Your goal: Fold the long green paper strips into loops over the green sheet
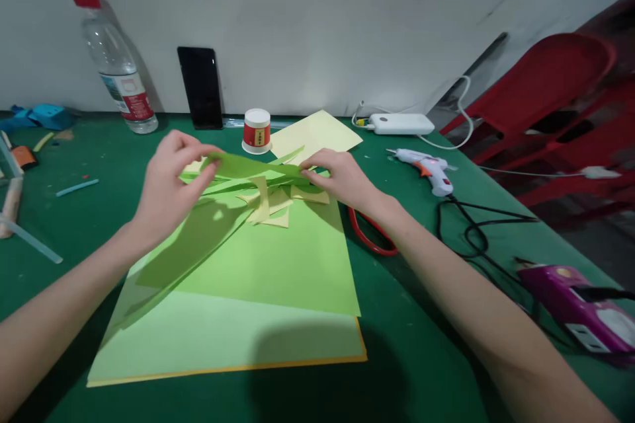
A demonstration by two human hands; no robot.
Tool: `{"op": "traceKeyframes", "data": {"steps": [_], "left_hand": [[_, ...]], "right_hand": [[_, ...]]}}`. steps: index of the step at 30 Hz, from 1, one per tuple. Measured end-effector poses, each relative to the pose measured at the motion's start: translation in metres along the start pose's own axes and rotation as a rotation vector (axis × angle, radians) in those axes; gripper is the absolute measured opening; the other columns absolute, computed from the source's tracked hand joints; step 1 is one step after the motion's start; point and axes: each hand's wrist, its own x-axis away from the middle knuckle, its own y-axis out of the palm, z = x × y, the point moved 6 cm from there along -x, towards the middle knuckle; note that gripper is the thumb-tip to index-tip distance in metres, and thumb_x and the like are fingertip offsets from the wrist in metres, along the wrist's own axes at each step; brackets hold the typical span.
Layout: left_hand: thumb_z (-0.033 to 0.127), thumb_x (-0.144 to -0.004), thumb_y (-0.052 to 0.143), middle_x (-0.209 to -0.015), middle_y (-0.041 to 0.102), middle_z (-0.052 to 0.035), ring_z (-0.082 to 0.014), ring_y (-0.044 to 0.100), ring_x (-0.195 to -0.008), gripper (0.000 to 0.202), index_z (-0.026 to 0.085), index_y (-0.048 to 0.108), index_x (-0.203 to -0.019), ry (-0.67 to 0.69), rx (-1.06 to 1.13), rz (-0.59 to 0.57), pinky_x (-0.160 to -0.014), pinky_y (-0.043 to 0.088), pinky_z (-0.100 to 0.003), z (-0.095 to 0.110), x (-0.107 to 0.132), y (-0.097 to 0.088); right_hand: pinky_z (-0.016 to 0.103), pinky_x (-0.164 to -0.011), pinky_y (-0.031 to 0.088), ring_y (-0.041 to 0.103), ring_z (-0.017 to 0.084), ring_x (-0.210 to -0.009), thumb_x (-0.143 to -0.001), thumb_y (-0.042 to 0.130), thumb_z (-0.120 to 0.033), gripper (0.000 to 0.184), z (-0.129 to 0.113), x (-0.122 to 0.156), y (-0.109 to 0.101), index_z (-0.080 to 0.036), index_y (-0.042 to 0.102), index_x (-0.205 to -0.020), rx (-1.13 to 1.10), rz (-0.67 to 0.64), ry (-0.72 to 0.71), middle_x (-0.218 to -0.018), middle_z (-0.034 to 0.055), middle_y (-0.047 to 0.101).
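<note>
Between my two hands a green paper strip point(253, 166) is stretched, lifted a little above the stack. My left hand point(173, 178) pinches its left end between thumb and fingers. At the other end, the fingertips of my right hand point(342, 175) are closed on it. Below lie more green strips and several pale yellow paper scraps point(272, 208). They rest on a green paper sheet point(278, 264), which overlaps a paler green sheet point(208, 327) with an orange edge underneath. Red scissor-like handles point(370, 234) show partly under my right forearm.
At the back stand a water bottle point(119, 66), a phone point(201, 89) and a small red-and-white cup point(256, 131), near a pale yellow sheet point(322, 132). Rightward are a glue gun point(426, 168), a white power strip point(401, 123), black cable and a purple socket block point(575, 304).
</note>
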Motion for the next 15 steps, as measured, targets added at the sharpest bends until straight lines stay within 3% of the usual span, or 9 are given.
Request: {"op": "traceKeyframes", "data": {"steps": [5, 7, 8, 10, 13, 15], "left_hand": [[0.026, -0.079, 0.061, -0.061, 0.050, 0.0071, -0.0091, 0.050, -0.055, 0.039, 0.028, 0.049, -0.116, -0.018, 0.464, 0.236, -0.061, 0.046, -0.026, -0.001, -0.005, -0.023], [0.024, -0.077, 0.064, -0.071, 0.058, 0.0060, -0.0108, 0.058, -0.069, 0.045, 0.028, 0.045, -0.118, -0.007, 0.594, 0.260, -0.069, 0.050, -0.027, 0.003, -0.005, -0.026], [0.024, -0.078, 0.063, -0.081, 0.062, 0.0040, -0.0125, 0.060, -0.080, 0.044, 0.028, 0.045, -0.118, -0.023, 0.642, 0.230, -0.075, 0.050, -0.029, 0.005, -0.005, -0.024], [0.024, -0.083, 0.056, -0.103, 0.062, -0.0005, -0.0160, 0.059, -0.096, 0.038, 0.026, 0.044, -0.118, -0.100, 0.734, 0.062, -0.083, 0.050, -0.032, 0.012, -0.003, -0.012], [0.030, -0.087, 0.044, -0.125, 0.053, -0.0060, -0.0216, 0.056, -0.108, 0.036, 0.023, 0.041, -0.122, -0.157, 0.833, -0.296, -0.087, 0.050, -0.036, 0.029, 0.005, 0.013], [0.035, -0.087, 0.038, -0.131, 0.049, -0.0085, -0.0259, 0.051, -0.115, 0.042, 0.020, 0.038, -0.126, -0.165, 0.881, -0.456, -0.088, 0.050, -0.038, 0.038, 0.011, 0.024]], "right_hand": [[0.031, -0.071, 0.046, 0.060, 0.016, -0.074, -0.082, 0.047, -0.022, 0.019, -0.025, 0.012, -0.036, -0.018, 0.065, -0.082, -0.117, 0.307, 0.063, -0.081, 0.0040, 0.068], [0.029, -0.065, 0.046, 0.060, 0.016, -0.071, -0.081, 0.049, -0.026, 0.017, -0.030, 0.020, -0.054, -0.019, 0.065, -0.081, -0.299, 0.435, 0.145, -0.080, 0.0026, 0.067], [0.028, -0.063, 0.046, 0.059, 0.015, -0.070, -0.079, 0.053, -0.026, 0.014, -0.030, 0.022, -0.057, -0.020, 0.065, -0.080, -0.437, 0.434, 0.196, -0.079, 0.0014, 0.067], [0.025, -0.055, 0.044, 0.058, 0.013, -0.064, -0.075, 0.058, -0.026, 0.009, -0.033, 0.024, -0.049, -0.021, 0.065, -0.078, -0.734, 0.273, 0.323, -0.076, -0.0002, 0.066], [0.020, -0.045, 0.039, 0.052, 0.008, -0.052, -0.072, 0.062, -0.025, 0.009, -0.049, 0.030, -0.013, -0.019, 0.062, -0.079, -1.067, -0.142, 0.499, -0.065, -0.0021, 0.060], [0.018, -0.040, 0.037, 0.047, 0.006, -0.047, -0.070, 0.064, -0.024, 0.012, -0.064, 0.036, 0.012, -0.018, 0.059, -0.079, -1.222, -0.361, 0.550, -0.060, -0.0045, 0.054]]}}
